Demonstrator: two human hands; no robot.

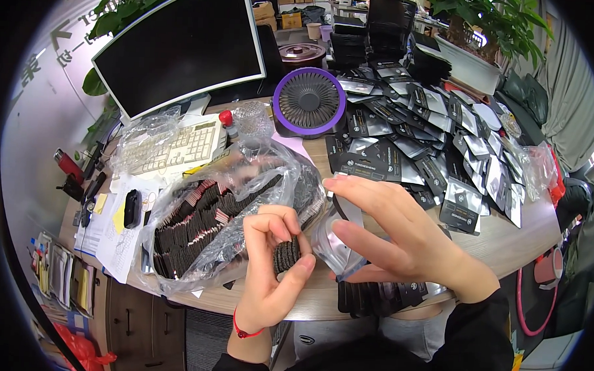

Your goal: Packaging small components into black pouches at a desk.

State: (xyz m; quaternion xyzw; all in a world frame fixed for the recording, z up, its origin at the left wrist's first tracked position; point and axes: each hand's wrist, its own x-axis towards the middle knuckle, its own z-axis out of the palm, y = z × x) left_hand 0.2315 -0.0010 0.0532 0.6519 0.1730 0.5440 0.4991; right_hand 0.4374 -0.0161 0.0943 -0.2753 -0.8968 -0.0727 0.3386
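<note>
My left hand [271,276], with a red string bracelet at the wrist, is closed round a short stack of dark, rough-edged round pieces [286,257]. To its right, my right hand [406,238] grips a silver and clear pouch [340,249], thumb and fingers spread about its mouth. Stack and pouch are close together but apart. Left of my hands lies a large clear plastic bag [226,248] holding rows of similar dark thin pieces [194,231]. Below the pouch, black pouches [378,298] lie overlapped along the desk's front edge.
A big heap of black and silver pouches [423,134] covers the right of the desk [530,239]. Behind stand a purple-rimmed fan [310,102] and a monitor [181,44]. A keyboard [180,145], papers [122,238] and a black case [132,209] lie left.
</note>
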